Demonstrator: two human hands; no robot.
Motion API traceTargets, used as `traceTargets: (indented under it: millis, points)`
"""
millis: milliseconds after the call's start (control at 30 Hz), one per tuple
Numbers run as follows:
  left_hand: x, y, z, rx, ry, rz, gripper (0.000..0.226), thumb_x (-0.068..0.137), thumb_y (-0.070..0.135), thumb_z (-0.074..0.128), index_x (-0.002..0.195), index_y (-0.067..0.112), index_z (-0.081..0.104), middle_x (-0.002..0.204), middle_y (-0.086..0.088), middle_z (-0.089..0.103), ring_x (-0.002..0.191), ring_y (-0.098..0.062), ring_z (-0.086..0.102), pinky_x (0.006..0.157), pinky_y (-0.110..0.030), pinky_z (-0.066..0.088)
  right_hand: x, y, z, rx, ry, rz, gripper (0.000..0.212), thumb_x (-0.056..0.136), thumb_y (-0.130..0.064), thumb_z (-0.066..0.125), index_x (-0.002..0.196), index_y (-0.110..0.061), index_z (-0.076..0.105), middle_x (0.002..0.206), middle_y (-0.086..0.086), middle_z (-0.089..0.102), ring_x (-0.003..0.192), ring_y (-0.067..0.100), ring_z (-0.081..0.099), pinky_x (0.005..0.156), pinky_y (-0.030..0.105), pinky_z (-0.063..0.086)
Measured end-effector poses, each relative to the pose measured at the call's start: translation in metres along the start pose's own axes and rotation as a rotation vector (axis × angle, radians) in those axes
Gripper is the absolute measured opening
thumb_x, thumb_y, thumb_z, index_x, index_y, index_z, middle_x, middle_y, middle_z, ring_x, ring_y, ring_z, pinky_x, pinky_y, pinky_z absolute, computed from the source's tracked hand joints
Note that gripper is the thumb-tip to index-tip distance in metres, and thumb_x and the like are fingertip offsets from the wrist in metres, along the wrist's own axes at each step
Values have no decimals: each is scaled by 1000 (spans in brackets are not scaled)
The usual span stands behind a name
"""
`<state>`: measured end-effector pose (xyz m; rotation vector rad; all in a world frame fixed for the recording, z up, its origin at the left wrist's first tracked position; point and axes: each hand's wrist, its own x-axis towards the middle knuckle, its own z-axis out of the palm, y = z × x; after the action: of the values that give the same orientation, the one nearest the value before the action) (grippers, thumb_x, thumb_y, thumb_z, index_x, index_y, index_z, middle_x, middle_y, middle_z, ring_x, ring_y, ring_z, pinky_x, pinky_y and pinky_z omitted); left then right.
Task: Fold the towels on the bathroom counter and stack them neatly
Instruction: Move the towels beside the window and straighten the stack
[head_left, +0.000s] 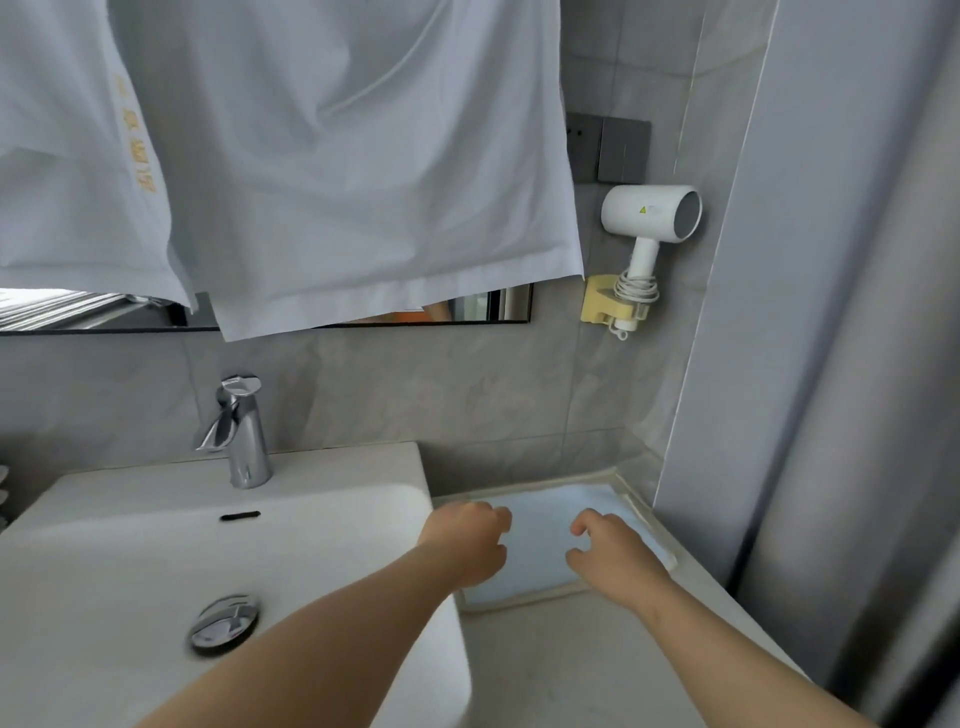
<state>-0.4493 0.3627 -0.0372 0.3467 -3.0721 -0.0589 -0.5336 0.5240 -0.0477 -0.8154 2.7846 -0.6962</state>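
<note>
Fingers (498, 519) of the left hand (467, 545) are curled loosely, knuckles up, over the left part of the pale blue towel (540, 540); whether they pinch cloth underneath I cannot tell. The right hand (613, 561) rests on the towel's right part, thumb and forefinger apart, holding nothing that shows.

The towel lies flat on the table (571, 665), in the far corner between the sink (260, 545) and the side wall (810, 364).

Going left to right, the risks are these. The sink's raised edge touches the towel's left side, so a wide sweep of cloth would likely slip into the basin and may get wet. The faucet (239, 431) stands well apart. White cloth (337, 182) hangs overhead, and lifting the towel high could brush it. On the right, the wall crowds the towel's edge, leaving little room to spread; the open table lies toward the person.
</note>
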Motion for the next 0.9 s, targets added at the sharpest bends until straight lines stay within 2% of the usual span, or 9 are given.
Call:
traceTargets:
  millis: [167,400,500,633,900]
  points:
    - [28,28,11,-48,-25,-112,38,96,28,40,133,21,44,131,-4,52,114,-25,52,92,-35,45,27,43,-19,-45,-59,-51,36,91,-28,48,127,-21,45,126,-2,44,99,16,53,77,27,43]
    - [42,54,51,-90,-109,-232,35,95,29,41,130,23,45,130,-2,53,116,-23,51,92,-33,44,50,100,-18,-76,-151,-65,33,92,-29,48,123,-21,46,125,-1,47,105,17,52,86,30,46]
    - [43,54,63,-96,-116,-291,34,95,28,40,129,22,46,129,-1,53,116,-22,51,91,-32,43,60,109,-16,-80,-175,-78,32,92,-28,47,123,-21,47,126,-2,46,107,17,50,84,28,44]
    - [45,49,77,-127,-104,-406,33,97,22,35,128,22,47,129,-2,52,117,-22,50,91,-31,42,73,115,-8,-78,-207,-108,29,92,-27,47,120,-19,47,120,-1,46,101,17,53,81,29,45]
    - [57,38,106,-187,-157,-446,35,96,24,39,130,20,44,131,-2,48,119,-22,46,94,-31,41,101,125,17,-80,-266,-114,29,92,-27,48,119,-18,47,117,-1,47,101,17,53,83,28,46]
